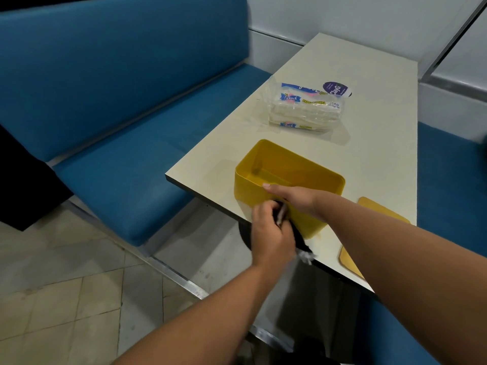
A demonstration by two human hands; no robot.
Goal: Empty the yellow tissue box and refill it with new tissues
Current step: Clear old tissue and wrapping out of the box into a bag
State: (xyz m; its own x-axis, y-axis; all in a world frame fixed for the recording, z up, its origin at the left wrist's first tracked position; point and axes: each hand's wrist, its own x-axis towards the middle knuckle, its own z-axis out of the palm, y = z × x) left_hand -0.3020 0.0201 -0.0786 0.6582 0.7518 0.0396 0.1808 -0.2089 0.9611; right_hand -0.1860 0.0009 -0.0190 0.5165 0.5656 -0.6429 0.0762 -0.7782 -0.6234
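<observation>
Item 1, nearest: left hand [271, 230], fingers curling round a dark cloth [300, 239] with a frayed whitish end, and holding it against the near outer wall of the box; the hand is blurring, so the grip detail is not fully readable

Item 2: right hand [288, 197], fingers lying fairly straight over the near rim of the box and pressing on it, seemingly steadying it; nothing is being gripped as far as the view shows

Item 3: yellow tissue box [290, 177], open-topped, standing upright near the front corner of the tabletop [374, 106]; its interior is showing bare, with no tissues inside. The box is lying directly under and between both hands, touching each

Item 4: flat yellow lid [350, 262], lying on the tabletop just right of the box, partly hidden by the right forearm

Item 5, farther: paper towel pack [307, 109], in printed clear wrap, resting well beyond the box toward the middle of the tabletop, apart from both hands

Item 6: round dark label or disc [338, 89] sitting just behind the pack

Item 7, farthest: blue bench seat [118, 164] running along the left

Progress, as judged: emptying is appearing done and the box is being wiped; remaining are filling it with new tissues and refitting the lid
</observation>
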